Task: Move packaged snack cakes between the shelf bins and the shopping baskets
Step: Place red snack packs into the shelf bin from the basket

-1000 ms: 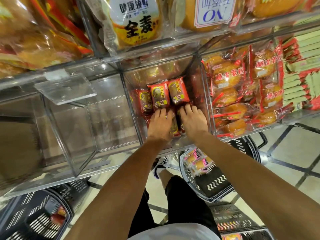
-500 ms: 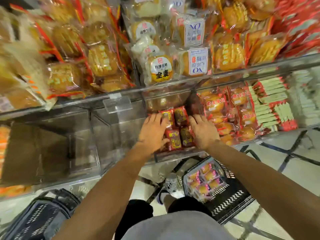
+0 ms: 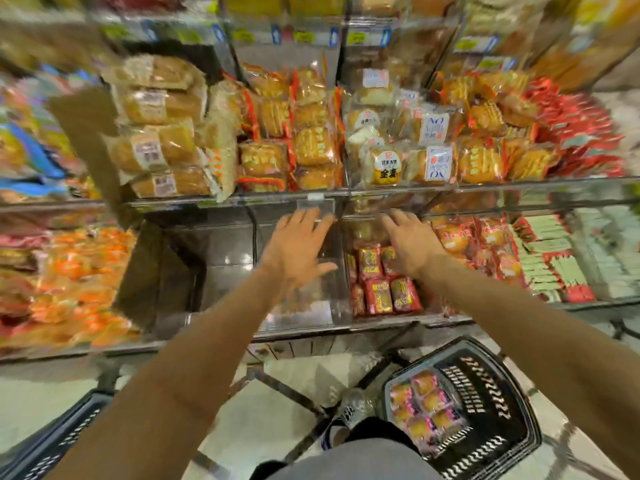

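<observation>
L hand (image 3: 297,249) & R hand (image 3: 412,244) both spread flat, holding nothing, in front of clear shelf bins (image 3: 341,271). Red snack cakes (image 3: 384,285) in bin just under R hand; black basket (image 3: 498,403) w/ pink-wrapped cakes (image 3: 422,407) at 5 o'clock

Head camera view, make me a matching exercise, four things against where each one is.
Things:
1. red-wrapped snack cakes
2. pink-wrapped cakes
3. round yellow-labelled bread pack
4. left hand

Places:
A. inside the black plastic basket on the floor
B. upper shelf, above the hands
C. clear lower bin, under the right hand
D. over the empty clear bin

Pairs: 1-C, 2-A, 3-B, 4-D
</observation>
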